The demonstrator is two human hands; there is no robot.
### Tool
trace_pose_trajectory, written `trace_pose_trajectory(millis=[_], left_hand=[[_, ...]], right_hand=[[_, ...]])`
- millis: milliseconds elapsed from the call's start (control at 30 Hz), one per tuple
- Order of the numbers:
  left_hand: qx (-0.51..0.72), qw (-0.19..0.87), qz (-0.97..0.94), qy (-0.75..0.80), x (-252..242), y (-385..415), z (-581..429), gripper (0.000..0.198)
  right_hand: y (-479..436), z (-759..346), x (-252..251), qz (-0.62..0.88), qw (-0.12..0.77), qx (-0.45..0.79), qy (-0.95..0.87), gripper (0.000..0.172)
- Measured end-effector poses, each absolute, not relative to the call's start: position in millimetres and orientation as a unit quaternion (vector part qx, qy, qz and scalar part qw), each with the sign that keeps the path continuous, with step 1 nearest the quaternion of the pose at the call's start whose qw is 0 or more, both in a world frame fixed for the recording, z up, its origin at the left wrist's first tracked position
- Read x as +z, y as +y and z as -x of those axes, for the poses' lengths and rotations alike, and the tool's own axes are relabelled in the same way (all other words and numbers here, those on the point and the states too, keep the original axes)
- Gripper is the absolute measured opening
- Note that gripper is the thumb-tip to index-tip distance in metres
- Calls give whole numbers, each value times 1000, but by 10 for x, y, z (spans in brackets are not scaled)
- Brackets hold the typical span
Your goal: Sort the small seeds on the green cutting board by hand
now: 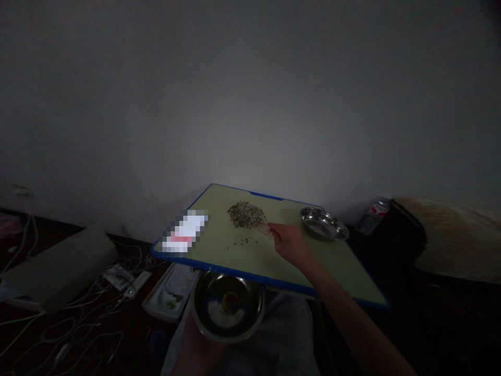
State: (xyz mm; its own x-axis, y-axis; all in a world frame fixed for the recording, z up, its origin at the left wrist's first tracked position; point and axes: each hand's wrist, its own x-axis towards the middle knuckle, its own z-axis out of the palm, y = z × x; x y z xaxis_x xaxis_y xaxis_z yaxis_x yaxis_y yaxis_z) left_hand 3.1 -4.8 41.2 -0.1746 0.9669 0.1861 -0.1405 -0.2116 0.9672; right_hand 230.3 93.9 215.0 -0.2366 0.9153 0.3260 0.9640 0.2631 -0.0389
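Low in the dim frame, the left hand [195, 349] grips a steel bowl [229, 305] below the green counter [235, 256], the right hand [290, 243] stretches loose, empty fingers to the seed pile [246, 215] mid-frame, and the white packet's [185, 231] label is unreadable.

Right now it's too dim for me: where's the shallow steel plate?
Head view: the steel plate sits at the far right of the green board, right of the right hand and seed pile.
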Motion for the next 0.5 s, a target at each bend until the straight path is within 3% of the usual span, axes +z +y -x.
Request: trace_pose_trajectory(millis=[233, 300, 400, 500], left_hand=[[587, 416, -487, 495, 554, -37, 15, 66], [574, 445, -503, 468, 652, -50, 20, 59], [577, 468, -502, 443, 750, -70, 13, 67], [604, 475, -477, 426, 735, -61, -25, 48]], right_hand=[[654, -2219, 2036, 619, 76, -93, -776, 51], [615, -2195, 1999, 599, 82, -88, -791, 53], [554, -2192, 1914, 564, 113, -93, -813, 54], [453, -2200, 1792, 519, 150, -116, -834, 55]])
